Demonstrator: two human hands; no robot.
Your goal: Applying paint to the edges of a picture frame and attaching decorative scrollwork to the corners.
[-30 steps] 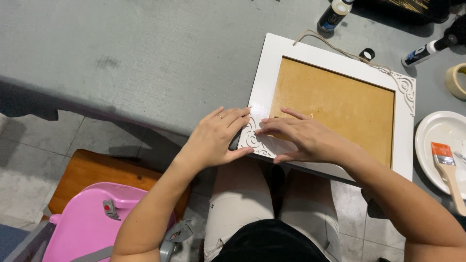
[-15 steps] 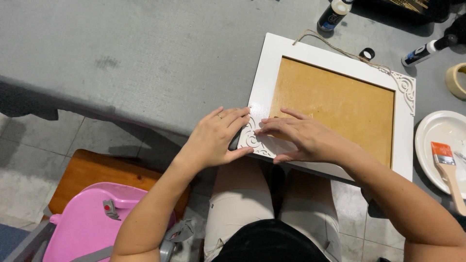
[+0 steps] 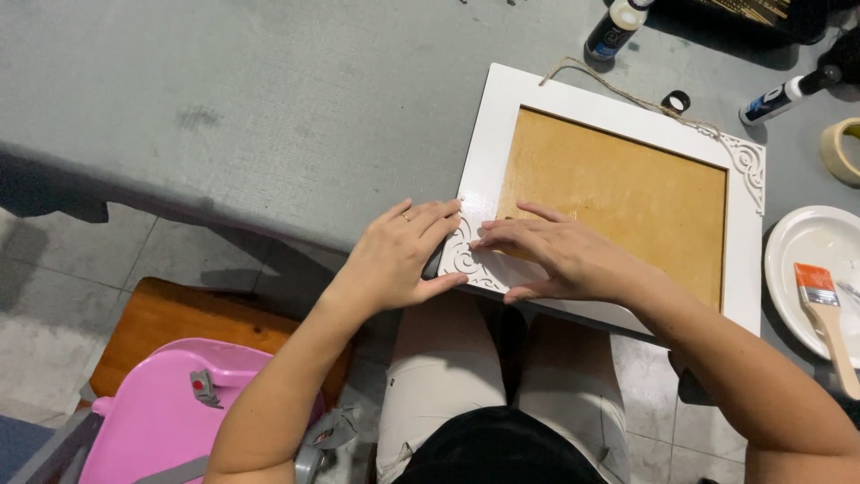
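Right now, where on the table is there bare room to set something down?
The broad grey table top left of the white frame is bare. A narrower strip lies between the frame's top edge and the bottles. The right side is crowded: plate with brush, tape roll. Left hand and right hand cover the frame's near corner.

Frame: a white picture frame (image 3: 488,134) with a tan board panel lies flat on the grey bench (image 3: 269,108), its near edge overhanging toward the person's lap.
Left hand (image 3: 403,260): fingers flat on the frame's near left corner, beside a white scroll ornament (image 3: 466,255).
Right hand (image 3: 560,260): fingertips pressing the same ornament.
Right side: a white plate (image 3: 797,242) carrying a paintbrush (image 3: 829,314).
Far edge: twine (image 3: 618,90), two paint bottles.
Near left: a pink seat (image 3: 161,403) on a wooden stool.
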